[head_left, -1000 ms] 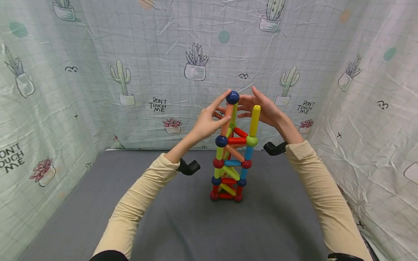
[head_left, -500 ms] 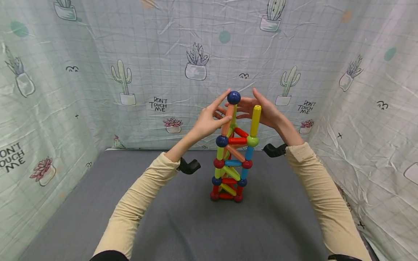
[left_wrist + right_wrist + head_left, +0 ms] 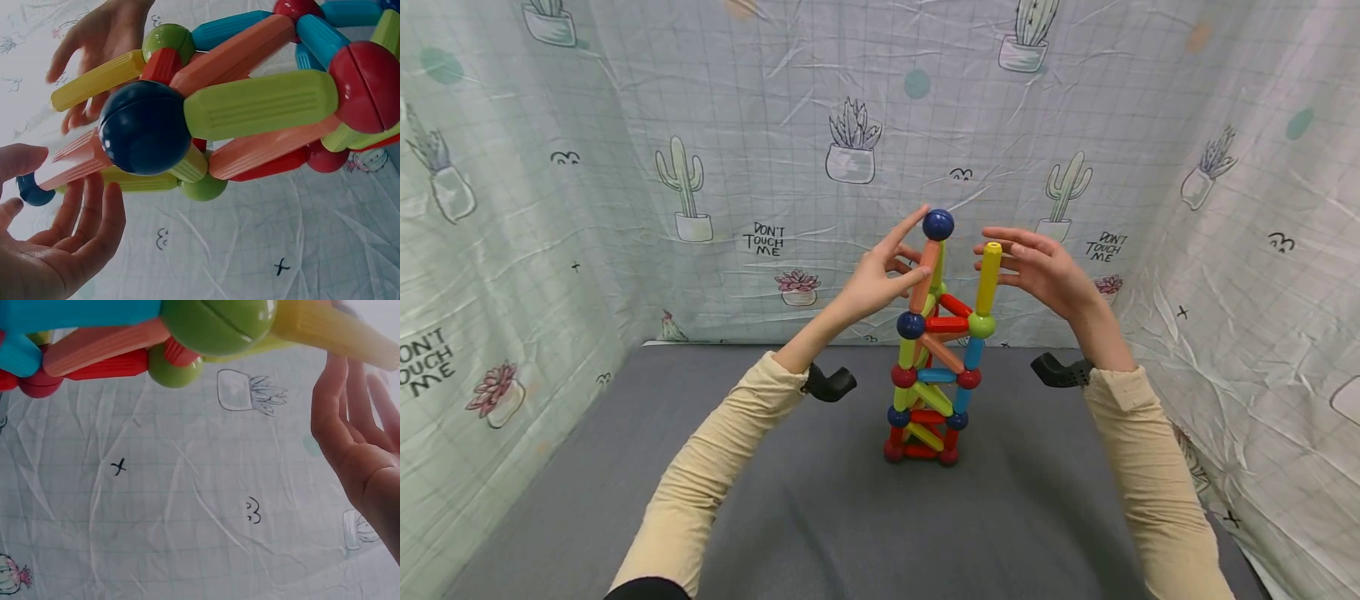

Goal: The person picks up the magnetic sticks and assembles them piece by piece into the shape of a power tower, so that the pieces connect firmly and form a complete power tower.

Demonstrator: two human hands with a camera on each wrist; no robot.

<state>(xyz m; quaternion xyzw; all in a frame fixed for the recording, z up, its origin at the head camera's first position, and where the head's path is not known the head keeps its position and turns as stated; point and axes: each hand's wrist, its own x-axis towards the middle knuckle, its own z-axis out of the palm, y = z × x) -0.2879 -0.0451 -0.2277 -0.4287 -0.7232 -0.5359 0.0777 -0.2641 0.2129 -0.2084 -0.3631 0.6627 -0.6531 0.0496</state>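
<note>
A tower of coloured sticks and balls [image 3: 934, 397] stands upright on the grey surface. At its top left, my left hand [image 3: 876, 279] holds an orange stick [image 3: 924, 279] between thumb and fingers, its index fingertip at the dark blue ball [image 3: 938, 224] on top. The left wrist view shows the thumb on one side of the orange stick [image 3: 75, 159] and the other fingers under it. My right hand [image 3: 1048, 271] is beside the upright yellow stick [image 3: 989, 279], fingers extended and partly behind it. Whether they touch it, I cannot tell. A green ball [image 3: 981, 325] sits beneath the yellow stick.
A grey cloth [image 3: 760, 517] covers the table. Behind and at both sides hangs a pale sheet [image 3: 760, 100] printed with cacti. Black wrist mounts [image 3: 830, 384] stick out below both hands, near the tower's sides.
My right hand has drawn back to the right, from behind the tower's top to beside the yellow stick. The left hand keeps its hold, and the tower stands as before.
</note>
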